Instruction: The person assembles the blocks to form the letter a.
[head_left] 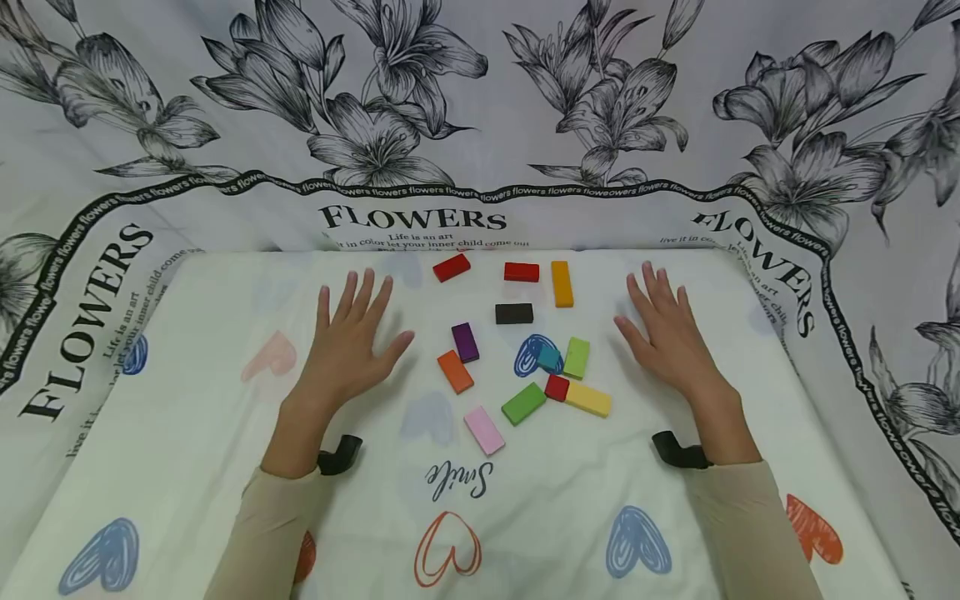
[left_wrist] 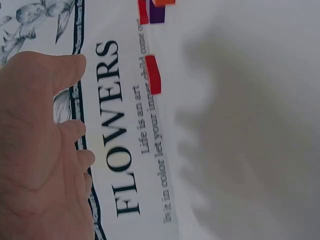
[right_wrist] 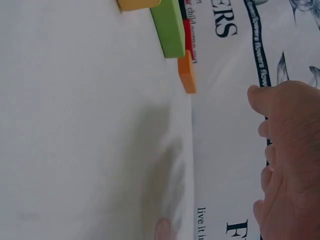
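Several coloured wooden-looking blocks lie scattered between the two hands in the head view. Left of them is my left hand (head_left: 348, 346), fingers straight and spread, holding nothing; the orange block (head_left: 455, 372) and purple block (head_left: 465, 342) are nearest its thumb. On the other side my right hand (head_left: 663, 337) is spread the same way, closest to the light green block (head_left: 576, 357) and the yellow block (head_left: 588, 398). A red block (left_wrist: 153, 75) shows beyond the left hand in the left wrist view. Shadows fall on the cloth beneath both hands.
Two red blocks (head_left: 521, 272), an amber block (head_left: 562, 284) and a black block (head_left: 513, 313) lie toward the far edge. Nearer are green (head_left: 523, 404), pink (head_left: 484, 430), teal (head_left: 550, 358) and small red (head_left: 557, 387) blocks. A flower-printed cloth (head_left: 480, 150) covers the table and background.
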